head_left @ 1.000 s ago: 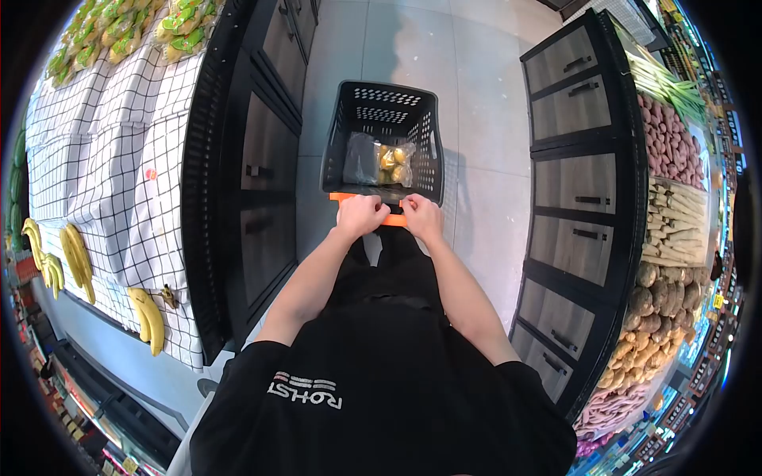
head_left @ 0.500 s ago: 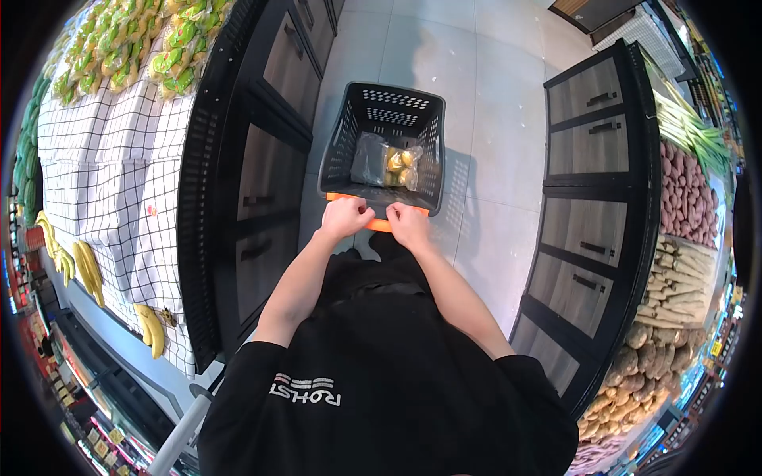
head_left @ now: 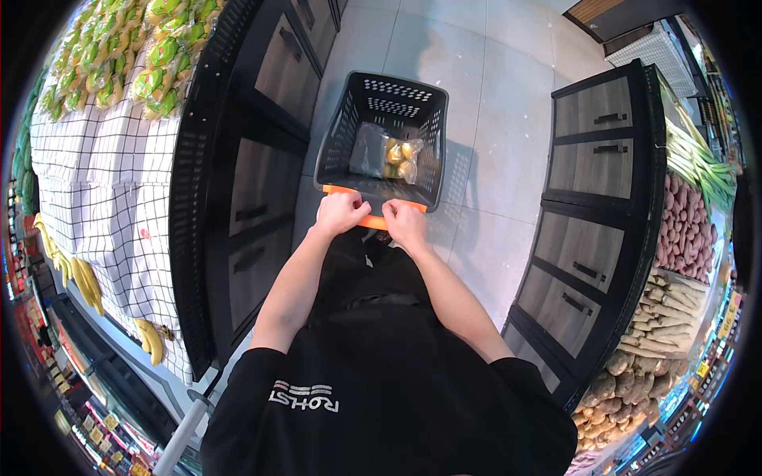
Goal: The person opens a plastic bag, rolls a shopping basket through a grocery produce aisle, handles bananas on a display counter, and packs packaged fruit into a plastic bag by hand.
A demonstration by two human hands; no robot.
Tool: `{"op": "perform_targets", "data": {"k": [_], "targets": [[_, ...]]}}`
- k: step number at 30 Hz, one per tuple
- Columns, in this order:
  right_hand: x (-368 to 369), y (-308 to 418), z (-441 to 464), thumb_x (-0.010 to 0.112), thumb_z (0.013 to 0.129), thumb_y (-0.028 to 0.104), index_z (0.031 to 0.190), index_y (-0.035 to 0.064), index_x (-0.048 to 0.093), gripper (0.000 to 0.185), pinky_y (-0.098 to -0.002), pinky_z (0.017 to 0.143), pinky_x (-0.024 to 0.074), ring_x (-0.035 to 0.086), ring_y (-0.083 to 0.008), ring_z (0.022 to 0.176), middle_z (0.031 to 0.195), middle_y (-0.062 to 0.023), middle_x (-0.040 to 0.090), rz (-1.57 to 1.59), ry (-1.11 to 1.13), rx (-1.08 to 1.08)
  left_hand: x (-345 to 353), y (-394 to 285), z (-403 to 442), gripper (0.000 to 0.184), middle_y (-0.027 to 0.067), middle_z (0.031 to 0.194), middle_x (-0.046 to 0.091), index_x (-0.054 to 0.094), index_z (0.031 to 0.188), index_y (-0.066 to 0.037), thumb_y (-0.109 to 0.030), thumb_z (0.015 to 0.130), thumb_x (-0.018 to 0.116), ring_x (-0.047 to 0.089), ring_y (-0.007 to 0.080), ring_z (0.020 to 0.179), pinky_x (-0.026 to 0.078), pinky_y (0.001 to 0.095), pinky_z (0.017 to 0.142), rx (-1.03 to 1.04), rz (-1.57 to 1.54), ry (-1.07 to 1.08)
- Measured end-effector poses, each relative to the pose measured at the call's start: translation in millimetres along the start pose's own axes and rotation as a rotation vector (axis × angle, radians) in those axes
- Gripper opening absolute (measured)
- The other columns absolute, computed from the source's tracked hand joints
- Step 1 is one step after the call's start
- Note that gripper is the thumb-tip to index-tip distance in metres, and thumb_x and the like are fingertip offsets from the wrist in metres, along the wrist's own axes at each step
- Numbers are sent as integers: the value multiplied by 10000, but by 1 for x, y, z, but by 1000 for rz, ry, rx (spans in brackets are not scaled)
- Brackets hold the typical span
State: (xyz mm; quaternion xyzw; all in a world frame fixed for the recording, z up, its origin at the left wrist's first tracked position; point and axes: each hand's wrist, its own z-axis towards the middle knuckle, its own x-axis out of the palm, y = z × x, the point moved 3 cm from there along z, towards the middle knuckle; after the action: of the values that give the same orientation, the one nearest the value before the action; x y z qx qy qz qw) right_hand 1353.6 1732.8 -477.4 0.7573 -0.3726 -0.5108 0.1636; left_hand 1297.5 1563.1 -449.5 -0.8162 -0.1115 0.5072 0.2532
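A black shopping basket with perforated walls is in front of me, low over the floor. My left hand is closed round the left part of its orange handle. On the same handle, a short gap to the right, my right hand is also closed. Inside the basket lies a clear plastic bag of yellowish round produce, probably fruit. What the basket rests on is hidden.
At left, a stand with a checked cloth carries bagged green-and-yellow produce and bananas. Drawered cabinets line the right, topped with scallions, reddish tubers, pale roots and brown tubers. Tiled floor runs between.
The produce and cabinets on both sides have shifted down in view, as I move forward along the aisle with the basket. Both hands keep their grip on the handle.
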Motion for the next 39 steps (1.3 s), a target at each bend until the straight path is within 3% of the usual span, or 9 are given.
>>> {"op": "perform_targets", "data": {"k": [5,15,16,23,24,26,29,37,39], "targets": [[-17,9,30,512,916,403,1000,145,704,333,-469,757,516,673,-356,867,890,-145,710,-2,-1,6,-10,-6,33,310,160,708,676,707,784,-57,-342,799,587,667,350,708,537,437,687,42,1,15],[-29,12,59,592,881,387,995,89,722,345,-395,732,518,697,-278,826,838,-131,716,62,121,84,-24,-9,62,323,185,724,667,682,771,-53,-331,848,536,662,371,717,529,481,700,101,-15,137],[-29,14,58,597,881,376,991,90,723,332,-391,721,517,698,-275,814,828,-132,714,68,126,87,-22,-8,62,299,164,689,653,662,734,-61,-314,845,546,650,365,693,516,479,659,107,-17,107],[-32,22,64,623,876,338,982,90,722,287,-367,624,482,663,-242,672,713,-104,681,59,153,124,-26,-6,70,320,191,714,665,676,783,-47,-326,860,539,662,369,710,530,477,681,100,-34,192],[-33,21,65,623,876,338,982,90,722,287,-367,624,482,663,-242,672,713,-104,681,57,153,132,-25,-6,71,304,177,699,663,677,778,-57,-322,859,552,660,363,698,528,471,667,90,-39,179],[-33,20,66,581,882,395,1018,132,711,323,-413,749,519,680,-306,844,844,-123,707,56,226,169,-24,-6,74,288,163,683,661,678,773,-67,-318,857,565,657,358,686,525,465,653,79,-49,169],[-38,25,71,579,882,399,1029,132,712,332,-412,768,519,680,-310,859,869,-136,710,40,275,192,-27,-5,78,283,160,677,662,680,775,-67,-316,857,574,659,357,680,527,460,649,74,-76,158],[-41,25,95,571,901,386,995,94,707,335,-409,710,510,675,-317,791,793,-163,685,132,387,85,-40,-8,100,283,157,649,654,637,743,-63,-307,869,567,658,355,642,529,459,626,40,-105,97],[-42,25,102,552,930,381,973,68,699,348,-403,677,496,668,-305,747,746,-147,671,181,527,82,-42,-8,105,288,148,634,649,637,737,-66,-314,870,573,657,348,633,528,453,620,24,-105,102]]}}
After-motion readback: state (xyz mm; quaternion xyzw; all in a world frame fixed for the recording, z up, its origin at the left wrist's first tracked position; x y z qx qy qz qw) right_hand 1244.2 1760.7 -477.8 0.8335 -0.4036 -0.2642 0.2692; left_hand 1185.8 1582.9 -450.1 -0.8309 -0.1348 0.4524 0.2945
